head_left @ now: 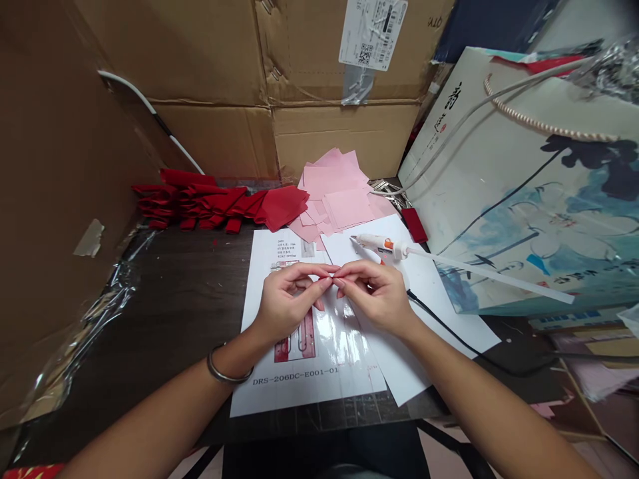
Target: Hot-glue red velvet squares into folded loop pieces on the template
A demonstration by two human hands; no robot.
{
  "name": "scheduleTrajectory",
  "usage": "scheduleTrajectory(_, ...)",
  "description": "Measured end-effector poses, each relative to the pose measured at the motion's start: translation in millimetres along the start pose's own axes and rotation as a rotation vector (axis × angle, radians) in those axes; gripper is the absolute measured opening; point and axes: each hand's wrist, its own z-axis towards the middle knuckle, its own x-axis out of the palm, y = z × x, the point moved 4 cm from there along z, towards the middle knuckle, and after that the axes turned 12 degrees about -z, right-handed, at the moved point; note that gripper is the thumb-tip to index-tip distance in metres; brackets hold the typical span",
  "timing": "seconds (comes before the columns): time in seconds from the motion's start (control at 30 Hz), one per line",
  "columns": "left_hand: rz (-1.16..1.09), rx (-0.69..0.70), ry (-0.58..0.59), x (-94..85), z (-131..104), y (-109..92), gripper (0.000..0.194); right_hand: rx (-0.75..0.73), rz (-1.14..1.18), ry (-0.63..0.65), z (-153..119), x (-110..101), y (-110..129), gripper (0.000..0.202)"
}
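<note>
My left hand (289, 297) and my right hand (377, 293) meet fingertip to fingertip above the papers, both closed in a pinch. Whatever sits between the fingers is too small and hidden to make out. Below them lies a printed sheet (304, 392) with a picture on it and the text DRS-206DC-E001-01. Just beyond my right hand, a white glue gun (377, 243) with a long glue stick (499, 278) rests on a blank white sheet (449, 332). A metal bracelet circles my left wrist.
Folded red fabric pieces (200, 203) are heaped at the back left, beside loose pink squares (344, 193). Metal clips (392, 193) and a small red piece (414, 225) lie right of those. Cardboard (344, 133) walls the back; a large paper bag (539, 199) stands right. A black cord (449, 326) crosses the sheet.
</note>
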Motion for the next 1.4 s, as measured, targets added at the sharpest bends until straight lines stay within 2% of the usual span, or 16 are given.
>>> scheduleTrajectory(0.3,-0.015,-0.019,-0.095,-4.2,4.6,-0.9,0.007,0.062,-0.014,0.03,3.2,-0.9,-0.3,0.011)
scheduleTrajectory(0.53,-0.027,-0.015,-0.051,-3.9,4.3,-1.4,0.01,0.04,-0.021,0.019,3.3,-2.4,1.1,0.008)
scheduleTrajectory(0.73,-0.034,0.018,-0.061,-3.4,3.0,-3.6,0.009,-0.013,-0.009,0.012,3.5,-4.8,4.0,0.005)
scheduleTrajectory(1.4,0.012,0.093,0.006,-5.2,2.2,-2.3,0.013,0.007,-0.03,0.008,2.4,-6.1,2.4,0.007)
